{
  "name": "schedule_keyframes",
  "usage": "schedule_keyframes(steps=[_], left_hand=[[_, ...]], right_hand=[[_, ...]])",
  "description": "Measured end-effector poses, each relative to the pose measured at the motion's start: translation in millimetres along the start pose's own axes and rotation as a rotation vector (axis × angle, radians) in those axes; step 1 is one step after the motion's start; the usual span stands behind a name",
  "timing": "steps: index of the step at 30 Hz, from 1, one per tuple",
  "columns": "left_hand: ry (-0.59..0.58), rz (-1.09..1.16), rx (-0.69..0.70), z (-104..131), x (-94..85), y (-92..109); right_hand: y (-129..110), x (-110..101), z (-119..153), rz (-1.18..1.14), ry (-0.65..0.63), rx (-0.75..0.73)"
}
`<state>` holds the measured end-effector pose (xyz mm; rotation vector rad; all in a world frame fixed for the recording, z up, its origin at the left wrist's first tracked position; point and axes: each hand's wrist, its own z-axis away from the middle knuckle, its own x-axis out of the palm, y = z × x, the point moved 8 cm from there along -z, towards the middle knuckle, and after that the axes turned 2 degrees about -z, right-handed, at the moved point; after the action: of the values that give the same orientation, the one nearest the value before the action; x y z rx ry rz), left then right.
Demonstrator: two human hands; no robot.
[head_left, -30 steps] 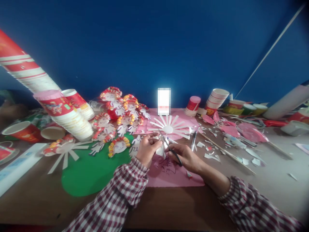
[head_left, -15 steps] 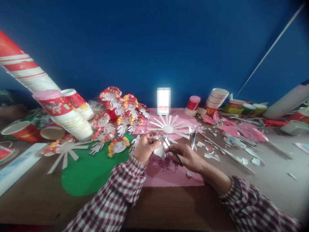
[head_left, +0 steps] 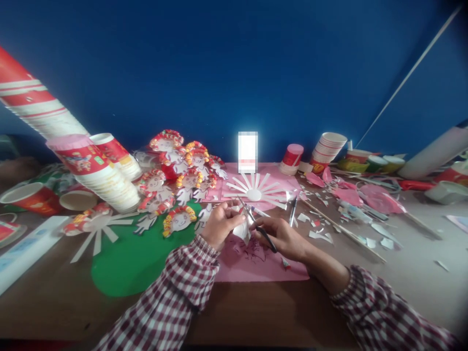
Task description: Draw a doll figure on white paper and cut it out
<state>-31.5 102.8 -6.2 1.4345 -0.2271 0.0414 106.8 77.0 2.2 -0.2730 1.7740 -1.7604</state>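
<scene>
Over a pink sheet, my left hand pinches a small piece of white paper. My right hand is closed on the black handles of a pair of scissors, whose blades point up and left against the paper. Dark drawn lines mark the pink sheet below the hands. Just behind the hands lies a white sunburst of paper strips with a round centre. A pen rests to the right of it.
Paper figures with red and yellow hair lie left, partly on a green sheet. Stacked paper cups lean at the left; another cup stack stands back right. Paper scraps and a thin stick are scattered right.
The view has shifted very slightly. Both hands keep their hold in nearly the same place, and the white paper between them sits at a slightly different angle.
</scene>
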Motion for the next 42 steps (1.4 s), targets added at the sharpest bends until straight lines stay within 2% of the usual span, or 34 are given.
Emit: schedule_keyframes(steps=[6,13,23,42], left_hand=[[-0.060,0.034,-0.017,0,2.6,2],[-0.073,0.009,-0.063,3,1.6,6],[-0.076,-0.046,-0.101,4,-1.1,9],[-0.080,-0.045,-0.146,5,-6.0,5]], right_hand=[[-1,-1,1,0.007,-0.042,-0.009],[-7,-6,1,0.103,-0.074,0.003],[-11,-7,3,0.118,-0.146,0.010],[-15,-6,4,0.094,-0.138,0.036]])
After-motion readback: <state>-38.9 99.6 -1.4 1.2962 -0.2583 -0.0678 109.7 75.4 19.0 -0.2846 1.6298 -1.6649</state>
